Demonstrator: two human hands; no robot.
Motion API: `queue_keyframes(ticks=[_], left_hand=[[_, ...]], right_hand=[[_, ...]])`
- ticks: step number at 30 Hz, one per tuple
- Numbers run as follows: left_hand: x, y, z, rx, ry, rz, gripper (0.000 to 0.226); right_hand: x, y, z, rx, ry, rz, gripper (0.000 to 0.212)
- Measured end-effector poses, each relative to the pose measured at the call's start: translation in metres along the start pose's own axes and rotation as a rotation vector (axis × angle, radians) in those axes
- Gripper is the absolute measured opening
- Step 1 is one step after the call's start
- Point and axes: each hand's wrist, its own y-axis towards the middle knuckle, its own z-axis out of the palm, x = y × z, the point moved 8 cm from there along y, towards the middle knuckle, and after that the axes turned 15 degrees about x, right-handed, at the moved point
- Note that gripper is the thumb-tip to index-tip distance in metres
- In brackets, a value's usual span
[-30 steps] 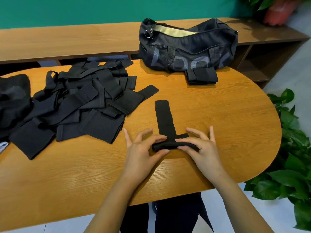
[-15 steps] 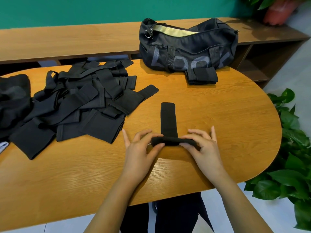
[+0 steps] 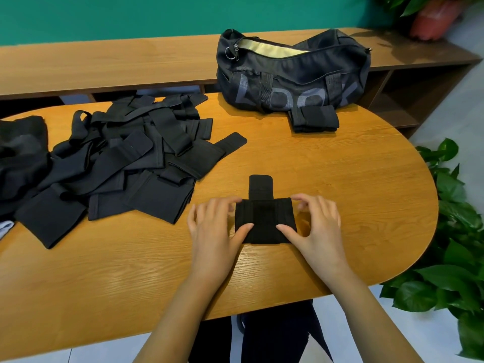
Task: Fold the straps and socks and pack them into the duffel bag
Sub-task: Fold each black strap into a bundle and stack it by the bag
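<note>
A black strap [image 3: 264,218] lies folded into a wide bundle on the oval wooden table [image 3: 366,192], its narrow tail sticking out at the far side. My left hand [image 3: 212,231] grips the bundle's left end, thumb on top and fingers at the far edge. My right hand [image 3: 319,231] grips the right end the same way. The black duffel bag [image 3: 293,74] sits at the table's far edge, its zip open and a pale lining showing. A folded black bundle [image 3: 314,121] lies just in front of it.
A loose pile of black straps [image 3: 125,163] covers the table's left half, with more dark fabric [image 3: 21,153] at the far left. A wooden bench [image 3: 104,64] runs behind the table. Green plants [image 3: 458,231] stand off the table's right edge.
Both hands have rolled the strap's near end away from me along its length. The bundle has grown wider and thicker, and the free tail is now short.
</note>
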Motion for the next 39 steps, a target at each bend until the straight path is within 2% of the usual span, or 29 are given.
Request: queue_keyframes(ticks=[2,4,10,17,25,30,36,39], left_hand=[[-0.006,0.0,0.002,0.031,0.013,0.071,0.022],[-0.007,0.0,0.005,0.084,0.002,0.098,0.021],[-0.008,0.0,0.012,0.172,0.035,0.148,0.059],[-0.008,0.0,0.01,0.153,0.025,0.138,0.05],[-0.008,0.001,0.008,0.125,-0.009,0.131,0.056],[-0.009,0.0,0.009,0.131,-0.016,0.149,0.05],[-0.009,0.0,0.011,0.163,0.004,0.143,0.038],[-0.009,0.001,0.01,0.165,-0.003,0.124,0.034]], right_hand=[[0.007,0.0,0.002,0.03,-0.055,-0.083,0.035],[0.011,0.0,0.007,0.094,-0.083,-0.14,0.025],[0.007,0.001,0.01,0.125,-0.045,-0.089,0.035],[0.005,0.001,0.014,0.174,-0.023,-0.103,0.048],[0.004,0.002,0.013,0.162,-0.011,-0.111,0.041],[0.003,0.003,0.013,0.145,-0.006,-0.12,0.042],[0.003,0.004,0.011,0.115,0.015,-0.118,0.057],[0.005,0.002,0.01,0.11,0.021,-0.121,0.053]])
